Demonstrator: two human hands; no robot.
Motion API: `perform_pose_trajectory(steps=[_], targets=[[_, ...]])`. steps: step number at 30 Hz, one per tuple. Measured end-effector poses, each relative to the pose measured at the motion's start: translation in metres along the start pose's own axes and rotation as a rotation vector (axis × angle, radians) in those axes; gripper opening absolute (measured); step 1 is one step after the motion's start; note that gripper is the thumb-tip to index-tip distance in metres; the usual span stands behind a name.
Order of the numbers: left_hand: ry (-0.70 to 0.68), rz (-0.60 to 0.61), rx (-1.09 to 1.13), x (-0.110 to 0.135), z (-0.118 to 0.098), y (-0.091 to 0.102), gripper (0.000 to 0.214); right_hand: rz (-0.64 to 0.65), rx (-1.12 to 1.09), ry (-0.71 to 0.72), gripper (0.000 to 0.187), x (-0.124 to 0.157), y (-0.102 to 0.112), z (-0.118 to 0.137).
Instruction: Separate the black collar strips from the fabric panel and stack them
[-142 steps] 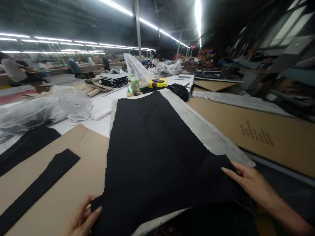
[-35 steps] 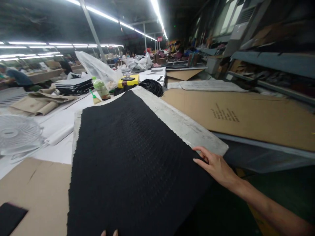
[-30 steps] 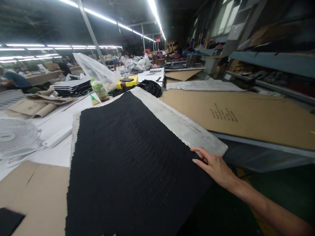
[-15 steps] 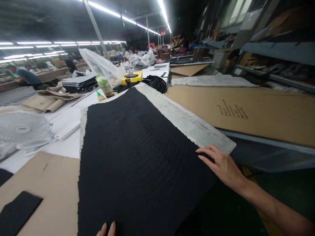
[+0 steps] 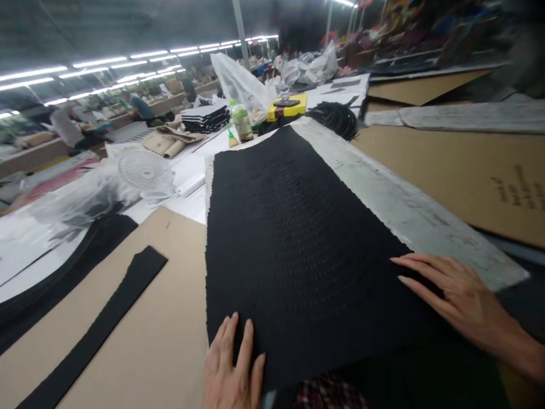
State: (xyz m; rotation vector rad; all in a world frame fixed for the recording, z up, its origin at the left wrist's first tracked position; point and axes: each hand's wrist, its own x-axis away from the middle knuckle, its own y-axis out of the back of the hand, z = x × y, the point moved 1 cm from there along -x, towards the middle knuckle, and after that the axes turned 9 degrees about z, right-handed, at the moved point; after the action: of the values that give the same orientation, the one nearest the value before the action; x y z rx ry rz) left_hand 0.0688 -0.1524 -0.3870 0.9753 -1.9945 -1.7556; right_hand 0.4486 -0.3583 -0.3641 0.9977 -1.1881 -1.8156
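A large black fabric sheet (image 5: 298,238) lies stretched along the table over a grey-white backing layer (image 5: 400,199). My left hand (image 5: 232,369) rests flat on the sheet's near left corner, fingers stretched out and overlapping the brown cardboard (image 5: 140,329). My right hand (image 5: 451,295) lies flat on the sheet's near right edge, fingers extended toward the left. Neither hand grips anything.
A black fabric strip (image 5: 102,324) lies on the cardboard at left. Behind it stand a white fan (image 5: 142,173), clear plastic (image 5: 72,199), a green bottle (image 5: 241,120), a yellow box (image 5: 289,106), stacked dark fabric (image 5: 204,117) and a black coil (image 5: 336,119). More cardboard (image 5: 464,170) lies at right. People work far left.
The view swung left and down. My left hand has come up onto the sheet's near left corner, now fully in view and flat. My right hand stays flat on the right edge.
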Motion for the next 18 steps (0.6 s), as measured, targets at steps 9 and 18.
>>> perform_pose_trajectory(steps=[9,18], targets=[[0.025,0.126,0.001,-0.003,0.003,0.024,0.046,0.007,-0.025,0.003,0.047,-0.002,-0.008,-0.025],[0.143,0.006,0.277,-0.021,0.018,0.042,0.024,-0.051,-0.027,-0.065,0.049,-0.005,0.006,-0.024]])
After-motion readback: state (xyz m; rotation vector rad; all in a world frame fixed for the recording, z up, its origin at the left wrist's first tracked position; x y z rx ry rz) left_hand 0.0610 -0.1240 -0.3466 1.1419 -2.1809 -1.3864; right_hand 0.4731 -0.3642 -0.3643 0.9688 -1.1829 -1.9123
